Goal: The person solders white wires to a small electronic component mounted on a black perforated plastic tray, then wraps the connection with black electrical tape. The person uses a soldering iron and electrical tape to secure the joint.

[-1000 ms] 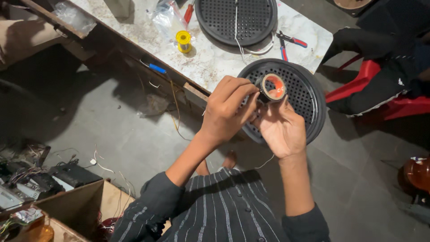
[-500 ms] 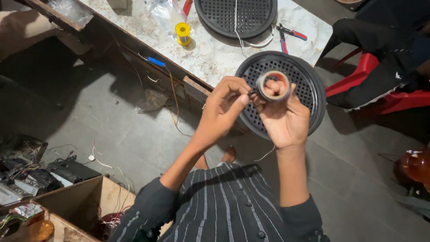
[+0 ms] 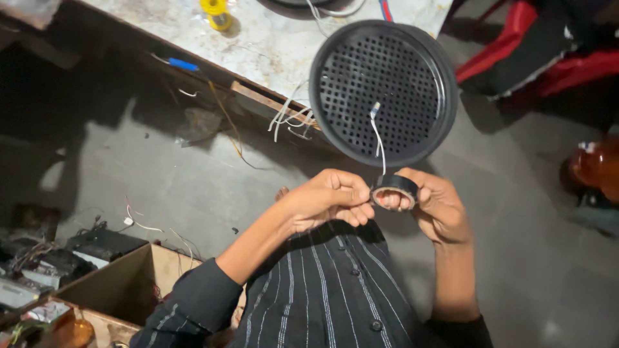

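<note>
The floor (image 3: 161, 174) is grey and takes up most of the view. Far away at the top is a pale bench (image 3: 271, 38). A big round black grille (image 3: 383, 90) hangs over the bench edge, and a thin white wire (image 3: 379, 138) dangles from it. At the near left is a brown cardboard box (image 3: 122, 283). On the bench sits a small yellow spool (image 3: 216, 13).

The person sits low, in a dark striped shirt (image 3: 329, 290). Both hands meet in the middle, just below the grille. The right hand (image 3: 445, 209) holds a black roll of tape (image 3: 394, 190), with its fingers through the hole. The left hand (image 3: 329, 200) is curled narrow and pinches at the side of the roll.

It looks like the left hand is picking at the loose end of the tape. The next move would need a firm pinch on that end and a steady pull away from the roll.

I cannot see the tape end itself; the fingers hide it. The red thing at the far right is cut off and dark. The junk at the near left is too blurry to tell.
</note>
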